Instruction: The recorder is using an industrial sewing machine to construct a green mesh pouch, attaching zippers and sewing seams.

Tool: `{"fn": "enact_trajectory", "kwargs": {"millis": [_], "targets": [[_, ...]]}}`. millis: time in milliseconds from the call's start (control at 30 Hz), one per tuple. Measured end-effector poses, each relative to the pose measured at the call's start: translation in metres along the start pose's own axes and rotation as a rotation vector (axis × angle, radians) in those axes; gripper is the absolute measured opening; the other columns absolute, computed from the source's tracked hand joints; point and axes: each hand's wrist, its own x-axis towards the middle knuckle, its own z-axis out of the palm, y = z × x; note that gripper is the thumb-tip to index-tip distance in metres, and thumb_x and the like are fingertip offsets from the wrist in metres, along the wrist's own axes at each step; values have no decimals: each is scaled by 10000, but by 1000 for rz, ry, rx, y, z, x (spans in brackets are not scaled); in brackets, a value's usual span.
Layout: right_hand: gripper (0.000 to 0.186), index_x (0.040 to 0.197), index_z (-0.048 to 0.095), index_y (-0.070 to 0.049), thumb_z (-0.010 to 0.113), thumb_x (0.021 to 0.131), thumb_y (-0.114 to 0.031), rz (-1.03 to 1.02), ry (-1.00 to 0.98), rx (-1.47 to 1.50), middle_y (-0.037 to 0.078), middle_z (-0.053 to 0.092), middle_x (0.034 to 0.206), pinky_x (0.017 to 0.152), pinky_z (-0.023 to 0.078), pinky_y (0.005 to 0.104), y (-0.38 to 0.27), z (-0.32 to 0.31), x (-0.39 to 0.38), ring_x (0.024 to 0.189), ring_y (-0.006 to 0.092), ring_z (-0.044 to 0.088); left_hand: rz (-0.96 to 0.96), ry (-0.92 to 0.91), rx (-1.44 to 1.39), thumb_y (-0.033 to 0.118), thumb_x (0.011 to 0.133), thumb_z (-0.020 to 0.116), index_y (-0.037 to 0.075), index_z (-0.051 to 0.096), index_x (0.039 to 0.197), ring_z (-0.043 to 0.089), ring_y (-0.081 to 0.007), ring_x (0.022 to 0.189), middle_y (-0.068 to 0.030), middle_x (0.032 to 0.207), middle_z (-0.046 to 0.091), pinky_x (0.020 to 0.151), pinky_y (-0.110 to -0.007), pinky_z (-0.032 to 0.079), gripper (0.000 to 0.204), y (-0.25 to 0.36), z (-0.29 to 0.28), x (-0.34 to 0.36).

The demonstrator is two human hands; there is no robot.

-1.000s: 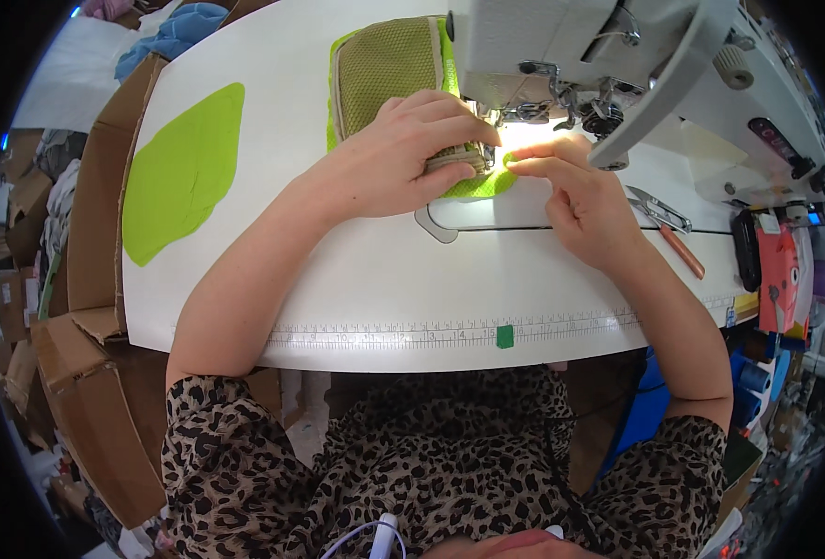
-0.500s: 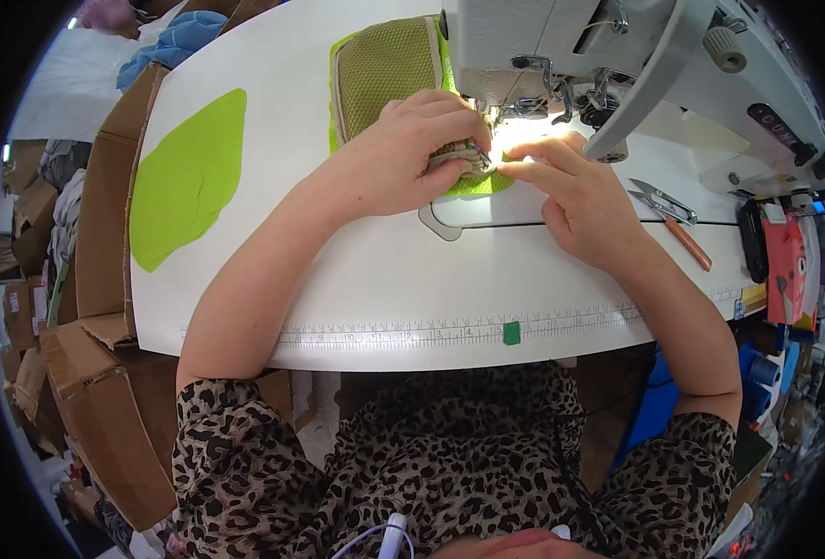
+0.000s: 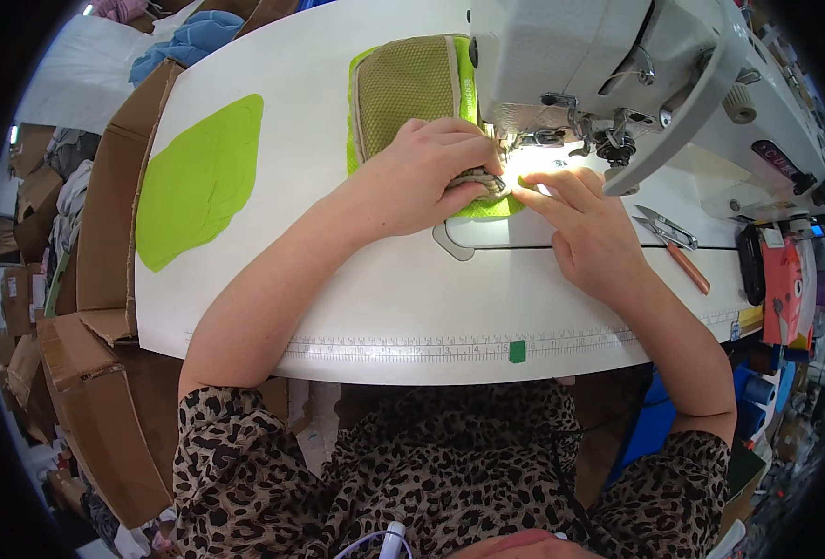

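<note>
Two hands show in my view: the left hand (image 3: 422, 177) pinches a bunched fold of the lime-edged mesh piece (image 3: 403, 98) between thumb and fingers; the right hand (image 3: 597, 228) has fingertips at its near lime corner, whether gripping I can't tell. The piece lies on the worktop (image 3: 347, 293), mostly beyond the left hand. I judge it light, soft and floppy, best held at its bound edges.

Sewing workshop
A white sewing machine (image 3: 561, 70) stands on a white desk (image 3: 403, 298); in front of the machine lie snips (image 3: 687, 269) and a ruler strip (image 3: 403, 350), to its left lime-green fabric pieces (image 3: 203, 186), and farther left cardboard boxes (image 3: 105, 419).
</note>
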Motion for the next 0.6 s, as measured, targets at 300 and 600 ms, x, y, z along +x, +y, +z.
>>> {"fn": "enact_trajectory", "kwargs": {"millis": [300,600], "targets": [[612,1233,610,-107,541,658,91,91,-46,27,33,574,1300,808,535,367,5,-2,0,1123,275,549,28,100,12,147,878,662,112,635,1028,595,-243,1116,-61,1068,660,958,-422,408,157,-7,12,10],[667,1289,589,-102,493,656,85,83,-67,-35,34,555,1348,888,522,383,1,-1,7,1148,297,519,16,96,-20,152,879,661,87,646,1009,598,-248,1097,-59,1029,664,955,-417,423,146,-14,4,8]]}}
